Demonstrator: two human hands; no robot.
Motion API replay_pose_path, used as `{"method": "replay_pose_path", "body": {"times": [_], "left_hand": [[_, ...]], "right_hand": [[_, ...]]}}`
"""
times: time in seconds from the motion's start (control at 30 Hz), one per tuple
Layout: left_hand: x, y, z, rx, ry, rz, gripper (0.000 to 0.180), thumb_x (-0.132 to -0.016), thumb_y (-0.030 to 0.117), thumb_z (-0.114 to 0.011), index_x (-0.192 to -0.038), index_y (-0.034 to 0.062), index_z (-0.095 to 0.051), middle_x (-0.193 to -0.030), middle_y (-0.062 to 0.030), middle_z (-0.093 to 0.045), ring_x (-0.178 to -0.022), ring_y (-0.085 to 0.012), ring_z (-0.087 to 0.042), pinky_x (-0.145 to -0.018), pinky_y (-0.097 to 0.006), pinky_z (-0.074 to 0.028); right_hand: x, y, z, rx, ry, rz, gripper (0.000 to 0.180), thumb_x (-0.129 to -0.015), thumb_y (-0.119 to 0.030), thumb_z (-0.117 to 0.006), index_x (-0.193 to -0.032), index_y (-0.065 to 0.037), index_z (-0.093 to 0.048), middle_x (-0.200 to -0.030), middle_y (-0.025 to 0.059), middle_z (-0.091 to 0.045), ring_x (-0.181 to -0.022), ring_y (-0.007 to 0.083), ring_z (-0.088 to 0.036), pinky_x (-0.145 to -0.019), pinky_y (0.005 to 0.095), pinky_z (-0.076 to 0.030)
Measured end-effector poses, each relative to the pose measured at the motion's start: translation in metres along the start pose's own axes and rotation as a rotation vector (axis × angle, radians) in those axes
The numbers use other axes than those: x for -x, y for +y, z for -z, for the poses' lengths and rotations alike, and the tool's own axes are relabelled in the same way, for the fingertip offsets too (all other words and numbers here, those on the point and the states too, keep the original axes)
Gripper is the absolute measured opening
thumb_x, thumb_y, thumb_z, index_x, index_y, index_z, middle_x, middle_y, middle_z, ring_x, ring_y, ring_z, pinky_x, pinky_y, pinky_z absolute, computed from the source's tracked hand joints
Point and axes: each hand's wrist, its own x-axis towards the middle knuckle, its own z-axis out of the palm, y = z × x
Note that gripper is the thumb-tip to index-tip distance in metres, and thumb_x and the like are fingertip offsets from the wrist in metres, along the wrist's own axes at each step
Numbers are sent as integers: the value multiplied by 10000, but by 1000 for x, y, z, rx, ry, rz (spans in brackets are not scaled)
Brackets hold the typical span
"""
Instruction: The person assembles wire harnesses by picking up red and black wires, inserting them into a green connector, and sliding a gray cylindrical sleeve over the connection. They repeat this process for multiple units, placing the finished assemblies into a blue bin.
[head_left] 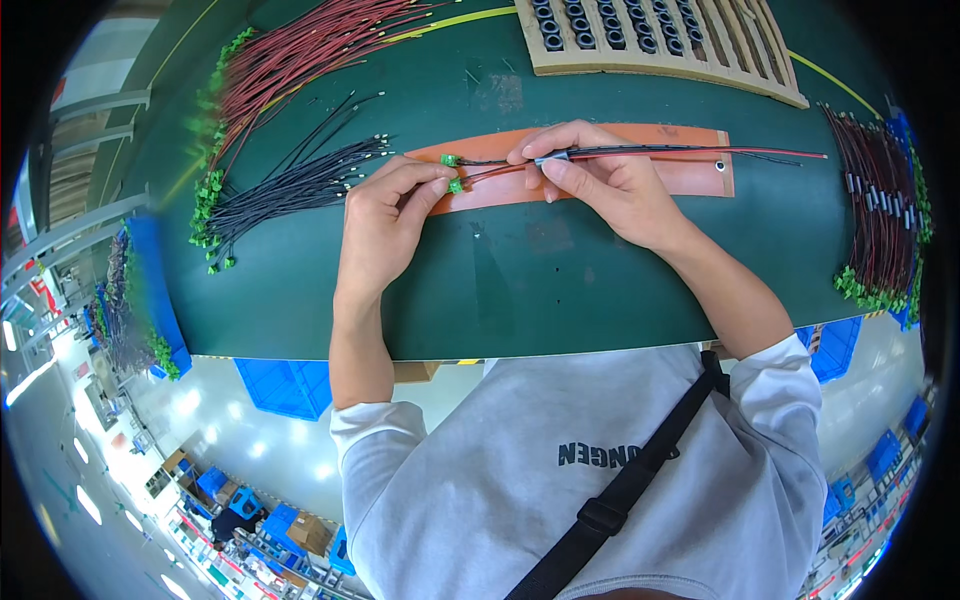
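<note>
Over an orange mat [700, 180] on the green table, my two hands work on a pair of wires, one red and one black [690, 150]. The fingertips of my left hand [390, 205] pinch the green connector [456, 186] at the end of the red wire. A second green connector [449, 160], on the black wire, sits just beyond those fingertips. My right hand [610, 180] is closed around a dark grey sleeve [551, 159] that has both wires running through it. Past my right hand the loose wire ends stretch off to the right.
Black wires [290, 190] with green connectors lie in a bundle at left, red wires [310, 50] behind them. A slotted tray [640, 65] at the back holds rows of dark rings. Sleeved wire pairs [880, 200] are heaped at the right edge. Blue crates [285, 385] stand below the table edge.
</note>
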Motion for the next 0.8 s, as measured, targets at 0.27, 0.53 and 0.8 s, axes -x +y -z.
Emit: {"method": "replay_pose_path", "body": {"times": [0.27, 0.53, 0.8], "left_hand": [[-6, -2, 1, -143, 50, -292, 315, -809, 6, -764, -1123, 19, -747, -1142, -90, -693, -1022, -203, -648, -876, -298, -518], [-9, -7, -3, -96, -7, -218, 350, -813, 6, -760, -1162, 25, -743, -1183, -107, -688, -1084, -250, -641, -951, -348, -510], [9, 31, -6, -674, 189, -914, 392, -792, 47, -728, -1165, 160, -767, -1271, -38, -680, -1054, -183, -621, -887, -343, -487]], "right_hand": [[0, 0, -2, 51, 18, -62, 229, -1056, -151, -563, -1216, -1, -630, -1133, 30, -668, -908, 81, -593, -824, 250, -515], [-1, -11, -4, 55, -34, -91, 261, -1038, -155, -587, -1262, -20, -573, -1007, 40, -693, -804, 87, -593, -744, 253, -497], [-3, 7, -10, 378, -13, 61, 268, -946, -153, -712, -1154, -13, -617, -806, 70, -699, -660, 170, -649, -619, 327, -499]]}}
